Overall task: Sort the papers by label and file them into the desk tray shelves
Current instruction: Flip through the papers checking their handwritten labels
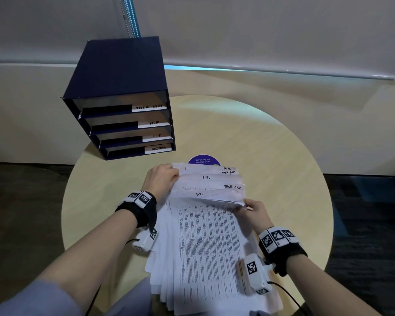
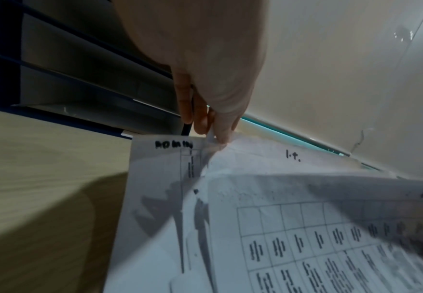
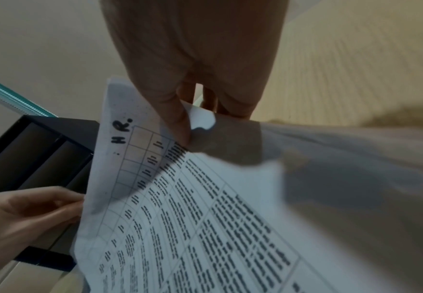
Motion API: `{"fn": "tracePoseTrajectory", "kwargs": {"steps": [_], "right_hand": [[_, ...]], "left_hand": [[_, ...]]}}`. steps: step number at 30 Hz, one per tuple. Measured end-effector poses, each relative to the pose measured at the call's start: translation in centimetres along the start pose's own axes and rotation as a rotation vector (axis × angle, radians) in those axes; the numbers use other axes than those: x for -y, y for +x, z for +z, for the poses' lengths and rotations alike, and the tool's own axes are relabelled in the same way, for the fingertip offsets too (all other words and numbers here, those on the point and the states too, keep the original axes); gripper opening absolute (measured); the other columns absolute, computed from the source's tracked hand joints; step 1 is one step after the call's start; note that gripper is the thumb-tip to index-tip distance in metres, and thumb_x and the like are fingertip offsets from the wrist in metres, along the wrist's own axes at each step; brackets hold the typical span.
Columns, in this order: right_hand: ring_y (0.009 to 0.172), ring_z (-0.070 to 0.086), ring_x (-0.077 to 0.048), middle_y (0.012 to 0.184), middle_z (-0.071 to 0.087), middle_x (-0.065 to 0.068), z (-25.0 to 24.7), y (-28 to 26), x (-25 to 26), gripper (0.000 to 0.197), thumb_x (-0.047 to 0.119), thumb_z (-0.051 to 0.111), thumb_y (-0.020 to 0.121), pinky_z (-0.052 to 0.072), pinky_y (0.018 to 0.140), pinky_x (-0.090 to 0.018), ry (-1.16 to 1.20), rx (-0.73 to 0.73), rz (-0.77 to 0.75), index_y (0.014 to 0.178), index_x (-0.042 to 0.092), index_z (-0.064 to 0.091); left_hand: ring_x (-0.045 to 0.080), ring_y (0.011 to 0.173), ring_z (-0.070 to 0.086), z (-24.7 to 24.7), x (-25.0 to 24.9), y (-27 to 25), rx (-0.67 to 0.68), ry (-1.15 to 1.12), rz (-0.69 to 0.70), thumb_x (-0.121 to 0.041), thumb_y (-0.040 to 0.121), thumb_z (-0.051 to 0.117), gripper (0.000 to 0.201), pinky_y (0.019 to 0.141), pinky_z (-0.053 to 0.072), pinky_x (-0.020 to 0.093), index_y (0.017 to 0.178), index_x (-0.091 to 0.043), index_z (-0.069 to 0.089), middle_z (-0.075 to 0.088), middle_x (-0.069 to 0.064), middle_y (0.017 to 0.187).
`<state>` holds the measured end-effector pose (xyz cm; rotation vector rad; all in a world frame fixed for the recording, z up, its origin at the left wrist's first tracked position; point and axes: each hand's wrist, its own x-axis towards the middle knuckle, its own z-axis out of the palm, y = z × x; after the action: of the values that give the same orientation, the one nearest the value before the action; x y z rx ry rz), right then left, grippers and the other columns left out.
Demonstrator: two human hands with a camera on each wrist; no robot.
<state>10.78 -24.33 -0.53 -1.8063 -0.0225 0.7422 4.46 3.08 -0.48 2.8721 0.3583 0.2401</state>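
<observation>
A thick stack of printed papers (image 1: 205, 242) lies on the round table, its far edges fanned out with handwritten labels H.R., TASK LIST and I.T. showing. My left hand (image 1: 163, 179) grips the fanned sheets (image 2: 255, 164) at their far left corner. My right hand (image 1: 252, 207) pinches the right corner of the lifted sheets (image 3: 200, 123); the sheet beneath (image 3: 120, 130) reads H.R. The dark blue desk tray (image 1: 121, 96) stands at the table's far left, with shelves labelled TASK LIST, H.R., I.T. and ADMIN from top to bottom.
A purple round sticker (image 1: 203, 160) lies on the table (image 1: 271, 160) just beyond the papers. A beige wall and a window blind (image 1: 283, 37) rise behind. Dark carpet (image 1: 362, 213) surrounds the table.
</observation>
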Motion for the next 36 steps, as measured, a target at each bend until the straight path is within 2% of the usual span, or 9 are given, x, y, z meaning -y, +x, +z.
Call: {"fn": "tracePoseTrajectory", "kwargs": {"steps": [4, 7, 13, 15, 17, 22, 26, 32, 36], "right_hand": [[0.065, 0.050, -0.010, 0.094, 0.057, -0.010, 0.0, 0.4, -0.4, 0.011, -0.003, 0.057, 0.085, 0.043, 0.046, -0.011, -0.054, -0.036, -0.008, 0.095, 0.000, 0.062], [0.070, 0.056, -0.005, 0.099, 0.056, 0.001, 0.1, 1.0, -0.7, 0.043, -0.009, 0.055, 0.084, 0.045, 0.046, -0.006, -0.008, -0.036, -0.002, 0.126, -0.004, 0.048], [0.072, 0.060, 0.004, 0.108, 0.058, 0.002, 0.1, 1.1, 0.2, 0.041, -0.008, 0.060, 0.082, 0.046, 0.054, -0.002, 0.012, 0.017, -0.084, 0.122, -0.007, 0.056], [0.092, 0.063, -0.003, 0.103, 0.062, 0.001, 0.1, 1.4, -0.1, 0.025, 0.000, 0.068, 0.078, 0.053, 0.075, -0.014, -0.019, 0.012, -0.081, 0.101, 0.009, 0.073], [0.097, 0.063, -0.029, 0.096, 0.071, -0.008, -0.1, 1.6, -0.3, 0.025, 0.002, 0.072, 0.074, 0.053, 0.090, -0.050, -0.068, -0.004, -0.043, 0.070, 0.026, 0.076], [0.072, 0.063, -0.027, 0.067, 0.073, -0.007, -0.5, 1.4, 0.1, 0.028, -0.004, 0.065, 0.078, 0.054, 0.074, -0.052, -0.134, 0.034, -0.029, 0.071, 0.022, 0.073], [0.074, 0.063, -0.024, 0.072, 0.073, -0.007, -0.9, 1.5, 0.2, 0.031, -0.006, 0.064, 0.078, 0.050, 0.069, -0.034, -0.127, 0.083, -0.059, 0.067, 0.022, 0.075], [0.065, 0.063, -0.027, 0.066, 0.073, -0.007, -0.8, 1.6, 0.3, 0.039, -0.013, 0.062, 0.077, 0.054, 0.064, -0.034, -0.089, 0.126, -0.075, 0.061, 0.020, 0.077], [0.081, 0.065, -0.030, 0.078, 0.073, -0.012, -0.4, 1.9, 0.2, 0.035, -0.007, 0.067, 0.076, 0.056, 0.078, -0.042, -0.084, 0.100, -0.089, 0.063, 0.024, 0.077]], "left_hand": [[0.014, 0.098, 0.060, -0.9, 1.0, -0.9, -0.006, -0.319, -0.100, -0.018, 0.086, 0.068, 0.008, 0.095, 0.046, 0.028, 0.088, -0.015, 0.075, 0.065, -0.006, 0.111], [0.014, 0.089, 0.065, -1.8, 0.7, -1.3, 0.161, -0.577, -0.165, -0.015, 0.086, 0.068, 0.007, 0.089, 0.051, 0.029, 0.089, -0.011, 0.072, 0.071, 0.000, 0.100], [0.017, 0.085, 0.061, -1.7, 1.8, -1.7, 0.473, -0.795, -0.184, -0.008, 0.090, 0.061, 0.009, 0.084, 0.051, 0.038, 0.084, -0.014, 0.063, 0.066, 0.006, 0.094], [0.017, 0.087, 0.059, -1.9, 1.8, -1.8, 0.566, -0.806, -0.167, -0.006, 0.090, 0.061, 0.007, 0.084, 0.048, 0.034, 0.086, -0.011, 0.062, 0.065, 0.008, 0.095], [0.018, 0.088, 0.058, -2.1, 1.8, -1.7, 0.630, -0.834, -0.179, -0.005, 0.091, 0.059, 0.003, 0.081, 0.048, 0.026, 0.092, -0.005, 0.062, 0.064, 0.010, 0.096], [0.023, 0.094, 0.056, -0.9, 4.1, -1.5, 0.223, -0.602, -0.452, 0.009, 0.089, 0.040, 0.028, 0.078, 0.047, 0.025, 0.089, -0.013, 0.058, 0.062, 0.010, 0.102], [0.023, 0.099, 0.056, -0.1, 4.1, -1.5, 0.356, -0.371, -0.445, -0.003, 0.091, 0.046, 0.023, 0.089, 0.044, 0.031, 0.110, -0.008, 0.058, 0.060, 0.010, 0.108], [0.026, 0.102, 0.049, -0.1, 3.9, -0.6, 0.420, -0.207, -0.408, -0.024, 0.081, 0.070, 0.043, 0.099, 0.042, 0.036, 0.121, -0.015, 0.055, 0.043, 0.010, 0.113], [0.027, 0.098, 0.058, -0.5, 4.0, -0.6, 0.297, -0.196, -0.393, -0.022, 0.084, 0.069, 0.017, 0.089, 0.047, 0.033, 0.098, -0.013, 0.067, 0.063, 0.009, 0.108]]}}
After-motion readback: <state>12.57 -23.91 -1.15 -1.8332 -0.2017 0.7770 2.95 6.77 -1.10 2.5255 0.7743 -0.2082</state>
